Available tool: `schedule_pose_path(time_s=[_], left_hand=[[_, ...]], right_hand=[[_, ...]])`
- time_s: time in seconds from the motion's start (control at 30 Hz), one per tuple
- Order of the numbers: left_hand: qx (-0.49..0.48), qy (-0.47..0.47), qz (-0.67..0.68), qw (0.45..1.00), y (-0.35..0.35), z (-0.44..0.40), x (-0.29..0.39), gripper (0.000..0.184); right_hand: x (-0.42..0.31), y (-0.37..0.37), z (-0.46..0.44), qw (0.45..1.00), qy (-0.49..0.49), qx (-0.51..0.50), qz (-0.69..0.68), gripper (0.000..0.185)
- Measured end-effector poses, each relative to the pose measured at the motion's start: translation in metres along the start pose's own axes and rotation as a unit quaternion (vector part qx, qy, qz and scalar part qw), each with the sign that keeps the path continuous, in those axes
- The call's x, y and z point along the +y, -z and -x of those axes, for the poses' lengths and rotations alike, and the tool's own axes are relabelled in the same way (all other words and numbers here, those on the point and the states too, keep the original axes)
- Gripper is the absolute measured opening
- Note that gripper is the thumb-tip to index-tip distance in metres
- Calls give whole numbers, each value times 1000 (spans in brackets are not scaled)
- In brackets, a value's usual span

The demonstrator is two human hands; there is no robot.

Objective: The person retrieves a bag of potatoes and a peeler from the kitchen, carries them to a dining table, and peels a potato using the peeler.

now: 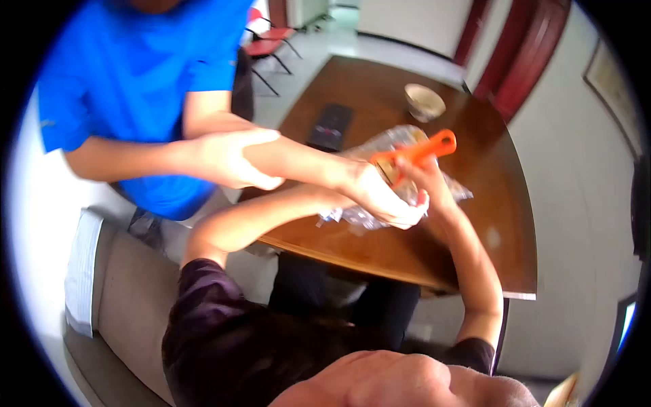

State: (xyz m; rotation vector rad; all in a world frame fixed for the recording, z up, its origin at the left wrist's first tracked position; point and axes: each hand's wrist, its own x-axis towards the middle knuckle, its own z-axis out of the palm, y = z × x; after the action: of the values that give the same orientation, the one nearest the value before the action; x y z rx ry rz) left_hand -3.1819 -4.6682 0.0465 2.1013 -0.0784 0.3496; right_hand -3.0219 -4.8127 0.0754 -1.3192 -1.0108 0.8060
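My right hand [428,175] is closed around the orange handle of a Y-shaped peeler [434,145]. The peeler's forked head points left, over a pale yellowish thing [386,167] that is mostly covered and blurred. From the left my left forearm [271,211] reaches across the table edge; its hand is hidden behind a co-worker's hand [383,197]. That co-worker's arm crosses over mine, with fingers close to my right hand. Below the hands lies a crumpled clear plastic bag [366,218] on the table.
A co-worker in a blue shirt [142,81] stands at the left, their other hand [237,159] on their own forearm. The brown wooden table [475,237] carries a bowl [425,103] and a black box-like object [330,127]. A sofa [135,285] stands lower left, red chairs [268,44] behind.
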Motion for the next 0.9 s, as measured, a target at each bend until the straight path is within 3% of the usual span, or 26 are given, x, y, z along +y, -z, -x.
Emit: schedule_pose_path(time_s=[0.03,0.07,0.13,0.17,0.23,0.3,0.43,0.5,0.57,0.7,0.8,0.9], left_hand=[[-13,-38,-115,993,-12,3,-27,29],[3,-35,-133,991,-16,-5,-53,29],[24,-108,-150,983,-17,-28,-77,47],[53,-106,-163,980,-14,-23,-58,54],[126,-85,-211,966,-9,-3,-7,67],[183,-109,-264,941,-6,1,13,76],[181,-21,-267,946,-3,4,12,77],[204,-44,-247,946,-6,3,9,74],[196,7,-192,961,-7,5,20,76],[171,7,-216,961,-6,2,28,79],[181,-14,-236,955,-9,5,16,79],[183,-11,-253,950,-11,4,6,79]], right_hand=[[18,5,-6,1000,8,-11,16,41],[6,-4,2,997,-41,-2,-67,35],[16,8,-8,998,-26,4,-65,30],[15,13,-14,997,-20,-1,-72,29],[1,20,-16,986,-99,77,-113,26],[25,50,-32,972,-134,72,-178,22],[19,48,-34,952,-93,85,-280,25],[27,46,-41,965,-52,52,-251,28],[3,16,-22,985,-42,50,-162,32],[-1,-19,-8,1000,4,17,-17,31],[6,-11,-19,998,-49,1,-30,37],[11,12,-31,989,-89,83,-85,30]])
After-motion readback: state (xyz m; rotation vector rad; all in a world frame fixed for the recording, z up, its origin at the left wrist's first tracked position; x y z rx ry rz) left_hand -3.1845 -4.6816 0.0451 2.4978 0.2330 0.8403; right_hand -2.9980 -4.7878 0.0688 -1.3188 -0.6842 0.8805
